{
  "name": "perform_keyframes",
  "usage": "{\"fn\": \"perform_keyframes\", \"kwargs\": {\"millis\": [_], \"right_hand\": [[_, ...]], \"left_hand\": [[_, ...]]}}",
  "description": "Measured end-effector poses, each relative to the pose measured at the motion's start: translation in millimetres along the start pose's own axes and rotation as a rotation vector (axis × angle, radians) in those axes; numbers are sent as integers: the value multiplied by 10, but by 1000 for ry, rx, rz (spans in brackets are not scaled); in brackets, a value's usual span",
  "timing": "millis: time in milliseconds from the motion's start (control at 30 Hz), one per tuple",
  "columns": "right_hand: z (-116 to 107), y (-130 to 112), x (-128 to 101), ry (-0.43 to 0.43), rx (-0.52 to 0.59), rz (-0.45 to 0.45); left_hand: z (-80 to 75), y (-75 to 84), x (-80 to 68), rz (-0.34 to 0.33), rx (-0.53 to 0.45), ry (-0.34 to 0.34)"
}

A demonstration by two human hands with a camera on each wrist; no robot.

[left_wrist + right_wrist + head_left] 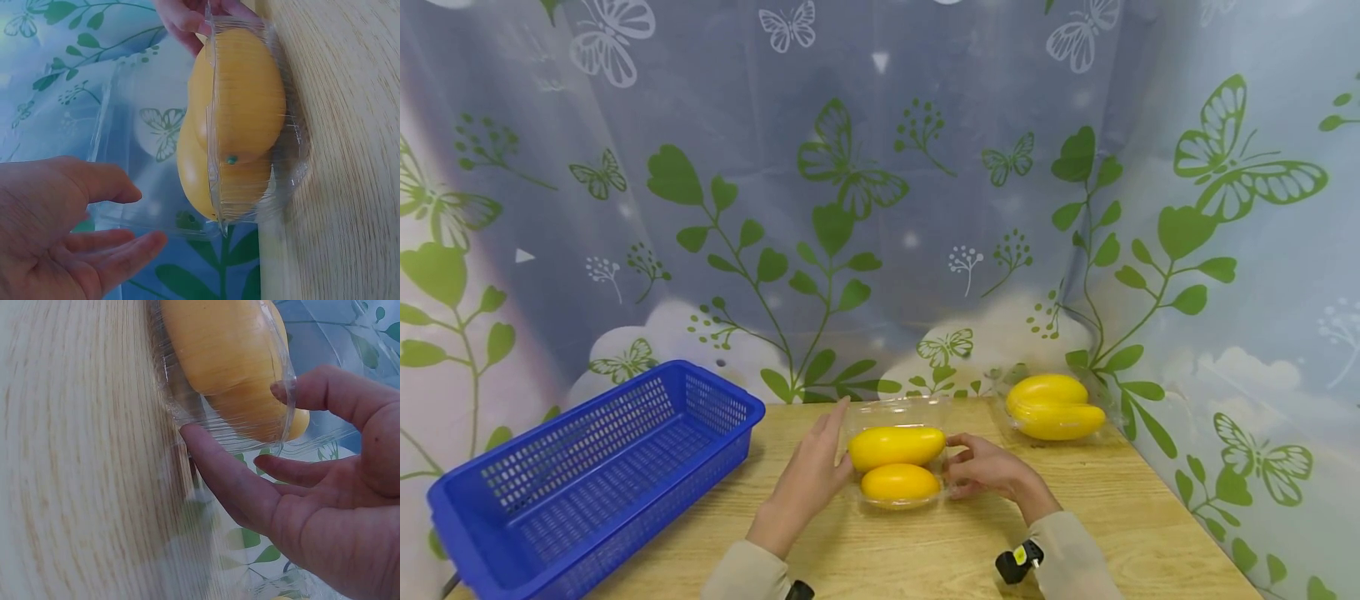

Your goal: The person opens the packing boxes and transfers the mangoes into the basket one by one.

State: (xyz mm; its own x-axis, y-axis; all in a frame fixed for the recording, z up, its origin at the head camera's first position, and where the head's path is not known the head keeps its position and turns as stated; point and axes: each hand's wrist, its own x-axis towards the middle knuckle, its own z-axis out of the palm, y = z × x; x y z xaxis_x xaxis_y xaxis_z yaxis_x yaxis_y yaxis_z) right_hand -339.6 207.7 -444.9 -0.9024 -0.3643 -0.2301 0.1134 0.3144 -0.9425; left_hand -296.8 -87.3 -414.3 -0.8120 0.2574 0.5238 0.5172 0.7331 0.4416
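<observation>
A clear plastic clamshell box sits on the table with its lid raised at the back. Inside lie two yellow fruits that look like mangoes, the longer one behind the rounder one. My right hand holds the box's right side, one fingertip at the rim and another low on the wall, as the right wrist view shows. To the left, my left hand is beside the box, fingers extended near the raised lid and apart from the fruit.
A blue plastic basket stands on the left of the wooden table. Toward the back right is another clear box with yellow fruits in it. A curtain with butterflies and leaves hangs behind the table and along its right side.
</observation>
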Motion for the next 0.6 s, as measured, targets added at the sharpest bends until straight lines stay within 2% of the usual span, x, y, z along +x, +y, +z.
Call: {"fn": "perform_keyframes", "kwargs": {"millis": [400, 600], "right_hand": [[2, -11, -14, -5, -4, -1], [7, -17, -28, -20, -2, -13]], "left_hand": [[-18, -31, -1, -2, -9, 2], [-7, -43, -2, 6, 20, -26]]}}
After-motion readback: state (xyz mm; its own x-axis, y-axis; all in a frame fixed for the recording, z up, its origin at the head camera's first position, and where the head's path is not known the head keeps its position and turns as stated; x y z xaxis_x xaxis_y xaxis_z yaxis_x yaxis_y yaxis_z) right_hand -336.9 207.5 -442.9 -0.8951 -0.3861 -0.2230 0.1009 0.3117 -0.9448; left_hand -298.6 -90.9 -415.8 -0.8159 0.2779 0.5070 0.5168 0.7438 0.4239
